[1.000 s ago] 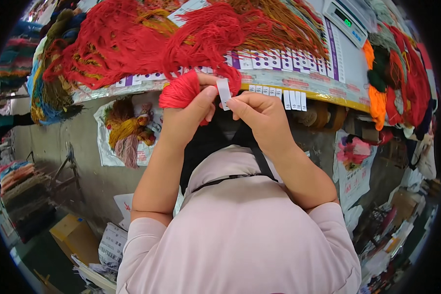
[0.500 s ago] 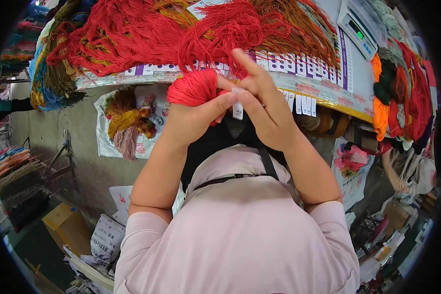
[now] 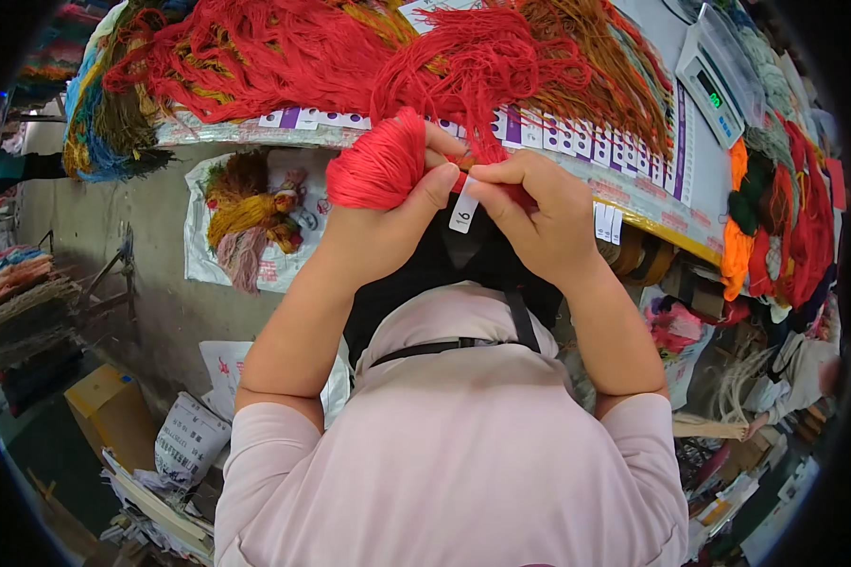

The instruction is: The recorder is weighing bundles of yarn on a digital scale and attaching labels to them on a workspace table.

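Note:
A thick bundle of red yarn (image 3: 376, 168) is gripped in my left hand (image 3: 378, 236), whose thumb points toward the middle. My right hand (image 3: 539, 213) meets it there, thumb and forefinger pinched together at the upper end of a small white label (image 3: 462, 210). The label hangs down, slightly tilted, between the two thumbs. Strands of red yarn run just behind my fingertips; how the label is joined to them is hidden. Beyond my hands, a loose heap of red yarn (image 3: 477, 61) lies on the table.
Long red and brown skeins (image 3: 255, 61) cover the table, above a row of dotted cards (image 3: 586, 142). A digital scale (image 3: 714, 90) stands at the right, beside orange and green yarn (image 3: 736, 236). Several white labels (image 3: 608, 223) hang from the table edge. Yarn (image 3: 255, 222) lies lower left on white sheeting.
My right forefinger, stretched out before, has curled in to pinch with the thumb. The label now shows more fully and leans. My right hand sits slightly farther right in the picture.

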### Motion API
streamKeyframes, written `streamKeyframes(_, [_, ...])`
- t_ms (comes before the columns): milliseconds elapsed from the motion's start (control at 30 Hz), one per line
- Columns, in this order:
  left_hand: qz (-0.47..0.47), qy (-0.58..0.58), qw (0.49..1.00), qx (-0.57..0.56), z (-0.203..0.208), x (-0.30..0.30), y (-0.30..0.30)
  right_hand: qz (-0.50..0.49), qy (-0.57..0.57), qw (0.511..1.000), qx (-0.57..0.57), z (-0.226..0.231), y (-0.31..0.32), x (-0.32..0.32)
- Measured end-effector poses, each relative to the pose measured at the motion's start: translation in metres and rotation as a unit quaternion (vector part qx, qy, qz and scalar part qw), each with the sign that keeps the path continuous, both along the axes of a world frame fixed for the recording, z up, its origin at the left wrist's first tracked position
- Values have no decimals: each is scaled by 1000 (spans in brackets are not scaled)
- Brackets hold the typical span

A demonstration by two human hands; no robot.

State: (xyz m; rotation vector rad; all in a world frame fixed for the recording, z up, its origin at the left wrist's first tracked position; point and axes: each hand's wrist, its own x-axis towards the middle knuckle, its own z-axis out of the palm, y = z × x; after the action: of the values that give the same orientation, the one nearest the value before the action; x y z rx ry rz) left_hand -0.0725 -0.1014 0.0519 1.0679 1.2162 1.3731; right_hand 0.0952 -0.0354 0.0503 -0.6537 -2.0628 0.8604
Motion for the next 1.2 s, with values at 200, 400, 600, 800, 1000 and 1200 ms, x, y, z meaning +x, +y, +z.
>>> streamKeyframes(200, [-71,-84,993,-53,11,-11,-1,53,-45,998,-8,11,5,3])
streamKeyframes(400, [-149,-349,892,-245,11,-22,-3,111,-32,951,287,6,16,7])
streamKeyframes(600, [-105,-389,887,-225,10,-17,-6,89,-15,949,301,-1,15,8])
streamKeyframes(800, [-145,-392,874,-246,7,-19,-6,90,-56,932,345,3,12,10])
streamKeyframes(1000, [-145,-310,923,-178,12,-23,-11,64,-4,998,12,5,-4,4])
streamKeyframes(1200, [-119,-74,989,-41,15,-24,-9,58,97,886,-449,32,-11,-4])
